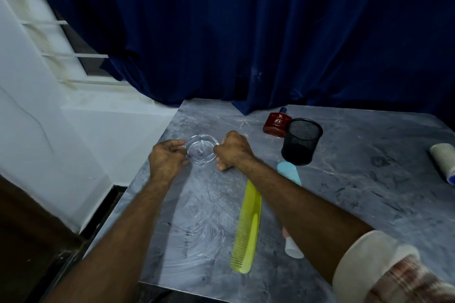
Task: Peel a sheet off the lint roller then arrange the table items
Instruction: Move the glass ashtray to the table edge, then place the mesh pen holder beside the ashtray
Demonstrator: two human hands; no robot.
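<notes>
A clear round glass dish [202, 149] rests on the grey marble table [357, 192] near its far left corner. My left hand [166, 158] pinches the dish's left rim, while my right hand [234, 149] grips the right rim with curled fingers. The lint roller [443, 163] lies at the table's right edge, partly cut off by the frame. A yellow-green comb [247, 226] lies lengthwise between my forearms. A blue-and-pink tube [289, 172] with a white cap lies mostly hidden under my right forearm.
A black mesh pen cup [301, 141] stands right of my right hand. Behind it lies a red perfume bottle [275, 123]. A dark blue curtain [246, 32] hangs along the table's far edge. A white wall and window are on the left.
</notes>
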